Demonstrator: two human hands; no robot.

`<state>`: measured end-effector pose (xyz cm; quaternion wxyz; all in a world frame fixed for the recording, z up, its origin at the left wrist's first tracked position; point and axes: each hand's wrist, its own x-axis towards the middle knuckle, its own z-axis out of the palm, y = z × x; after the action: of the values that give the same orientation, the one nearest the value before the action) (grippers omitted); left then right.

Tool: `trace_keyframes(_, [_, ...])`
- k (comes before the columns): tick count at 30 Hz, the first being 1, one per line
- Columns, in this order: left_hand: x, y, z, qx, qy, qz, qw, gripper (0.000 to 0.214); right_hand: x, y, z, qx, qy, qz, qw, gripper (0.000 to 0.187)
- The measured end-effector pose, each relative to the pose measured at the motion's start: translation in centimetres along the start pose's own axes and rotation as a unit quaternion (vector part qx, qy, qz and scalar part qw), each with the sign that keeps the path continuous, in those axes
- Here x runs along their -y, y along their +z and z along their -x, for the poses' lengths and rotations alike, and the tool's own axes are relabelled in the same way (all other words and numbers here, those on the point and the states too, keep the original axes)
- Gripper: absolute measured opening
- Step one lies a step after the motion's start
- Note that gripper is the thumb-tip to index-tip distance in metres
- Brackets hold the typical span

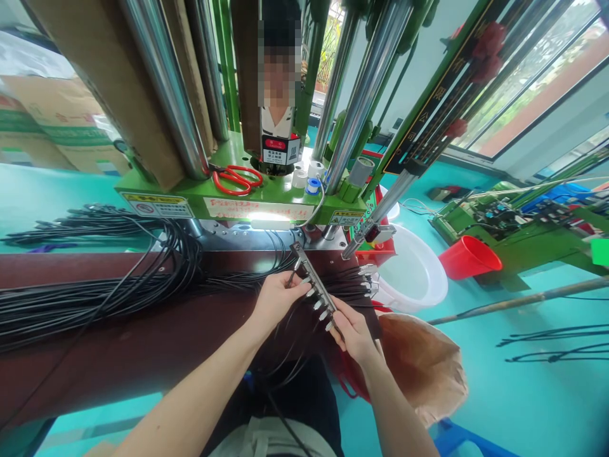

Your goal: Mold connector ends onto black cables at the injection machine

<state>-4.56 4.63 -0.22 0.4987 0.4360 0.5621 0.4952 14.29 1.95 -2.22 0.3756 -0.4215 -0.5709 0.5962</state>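
A long metal mold bar (316, 280) slants across the middle, held over the dark red tabletop. Several silvery cable connectors (323, 315) sit in a row along its left edge, with black cables hanging below. My right hand (351, 327) is closed around the bar's near end. My left hand (284, 295) pinches a black cable (294, 274) by its connector, close against the upper part of the bar. Whether that connector is seated in the bar I cannot tell.
Behind stands a green press (280, 197) with red-handled scissors (236, 180) on its ledge. Black cable bundles (118, 289) cover the table's left; more connector ends (368, 279) lie right. A white tub (435, 276), red bucket (470, 257) and brown paper bag (423, 365) stand right. A person (277, 120) is behind the press.
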Motion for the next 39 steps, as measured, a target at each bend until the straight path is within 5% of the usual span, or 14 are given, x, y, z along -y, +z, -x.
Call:
trace_keyframes(7, [-0.4, -0.1, 0.0, 0.015, 0.037, -0.031, 0.999, 0.026, 0.4, 0.5, 0.0, 0.005, -0.002, 0.047, 0.999, 0.046])
trace_keyframes(12, [-0.9, -0.4, 0.4, -0.037, 0.074, -0.015, 0.996, 0.026, 0.3, 0.2, 0.1, -0.028, 0.015, -0.011, 0.999, 0.044])
trace_keyframes(29, [-1.1, -2.1, 0.2, 0.129, -0.067, 0.055, 0.988, 0.031, -0.2, -0.6, 0.1, -0.007, 0.028, -0.019, 0.999, 0.045])
trace_keyframes(39, [-1.6, -2.4, 0.0, 0.099, 0.032, -0.037, 0.994, 0.032, -0.1, 0.0, 0.0, -0.018, 0.013, 0.016, 1.0, 0.049])
